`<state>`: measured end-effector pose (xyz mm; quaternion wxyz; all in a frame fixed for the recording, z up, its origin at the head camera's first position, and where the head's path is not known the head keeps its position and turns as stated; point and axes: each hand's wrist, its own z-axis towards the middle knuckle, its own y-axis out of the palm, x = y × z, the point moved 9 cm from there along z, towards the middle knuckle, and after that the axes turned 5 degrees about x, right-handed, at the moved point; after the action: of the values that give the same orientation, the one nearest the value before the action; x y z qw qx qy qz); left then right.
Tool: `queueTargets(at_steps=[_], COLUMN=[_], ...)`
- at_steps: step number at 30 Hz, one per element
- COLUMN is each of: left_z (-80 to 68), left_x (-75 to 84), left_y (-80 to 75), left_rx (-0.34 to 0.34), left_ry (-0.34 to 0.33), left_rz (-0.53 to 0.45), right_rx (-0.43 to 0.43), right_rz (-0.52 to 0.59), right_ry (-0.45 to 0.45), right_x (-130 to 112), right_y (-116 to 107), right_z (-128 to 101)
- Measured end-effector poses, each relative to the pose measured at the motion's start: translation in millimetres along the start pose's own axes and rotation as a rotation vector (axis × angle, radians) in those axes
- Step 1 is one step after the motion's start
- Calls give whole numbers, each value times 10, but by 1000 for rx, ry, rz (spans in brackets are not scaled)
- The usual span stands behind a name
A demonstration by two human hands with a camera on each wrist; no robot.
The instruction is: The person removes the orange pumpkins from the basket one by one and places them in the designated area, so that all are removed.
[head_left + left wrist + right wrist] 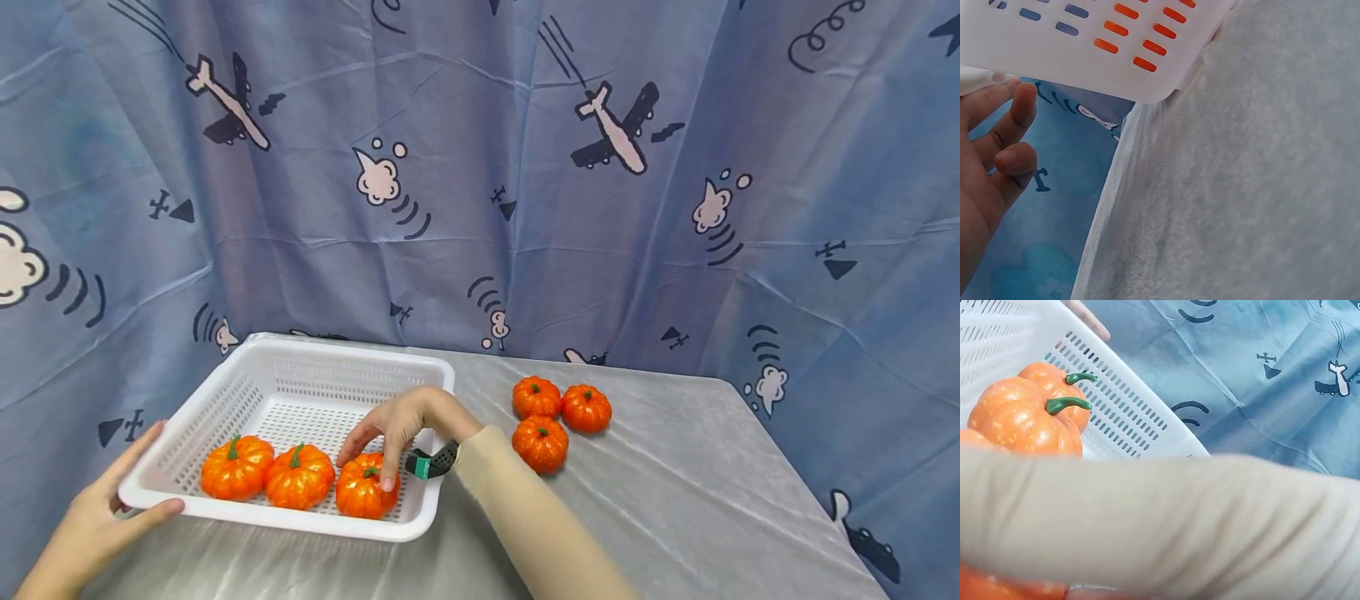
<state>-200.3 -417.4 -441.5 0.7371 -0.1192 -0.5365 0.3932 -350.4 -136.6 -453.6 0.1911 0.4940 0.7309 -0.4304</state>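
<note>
A white plastic basket point(300, 521) stands on the table with small orange pumpkins in it. My left hand point(101, 508) grips its rim at the left front corner, thumb over the edge; in the left wrist view the left hand point(991, 144) shows beneath the rim. Inside the basket's right front part, my right hand point(401, 421) holds a pumpkin point(358, 493) from above, between thumb and fingers. Left of it sit two more pumpkins with green stems, one point(300, 482) in the middle and one point(234, 473) further left. In the right wrist view, a beige sleeve point(1147, 519) hides the right hand.
Three more pumpkins lie together on the table right of the basket: one at the back point(536, 397), one at the right point(587, 408), one in front point(540, 444). A grey cloth point(675, 483) covers the table. Behind hangs a blue patterned curtain point(465, 183).
</note>
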Motion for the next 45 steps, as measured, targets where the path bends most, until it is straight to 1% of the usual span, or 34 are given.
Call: queueTargets(at_steps=[4, 6, 9, 14, 19, 22, 26, 30, 36, 39, 43, 45], left_z=[11, 14, 15, 8, 6, 10, 18, 23, 36, 52, 66, 62], left_x=[2, 2, 0, 2, -8, -16, -15, -2, 30, 19, 14, 24], left_y=[12, 6, -6, -15, -7, -3, 5, 10, 16, 24, 38, 36], left_rx=[-10, -7, 1, 14, 10, 2, -10, -19, -30, -46, -65, -64], left_ry=[-19, -14, 0, 22, 13, 3, -8, -13, -25, -54, -77, -72], left_rz=[25, 31, 20, -1, 6, 20, 39, 47, 57, 72, 83, 80], right_rx=[-34, -49, -55, -41, -45, -42, -12, 22, 62, 97, 187, 236], right_rz=[-47, -57, -54, -42, -23, 0, 21, -7, -80, -110, -157, -158], right_ry=[21, 20, -5, -53, -80, -68, -17, -16, -110, -156, -241, -286], right_x=[14, 8, -19, -57, -74, -69, -43, -54, -156, -217, -329, -386], right_y=[34, 48, 61, 76, 94, 93, 67, 29, -41, -91, -170, -203], right_z=[-9, -10, -1, 20, 30, 27, 4, -17, -94, -160, -303, -395])
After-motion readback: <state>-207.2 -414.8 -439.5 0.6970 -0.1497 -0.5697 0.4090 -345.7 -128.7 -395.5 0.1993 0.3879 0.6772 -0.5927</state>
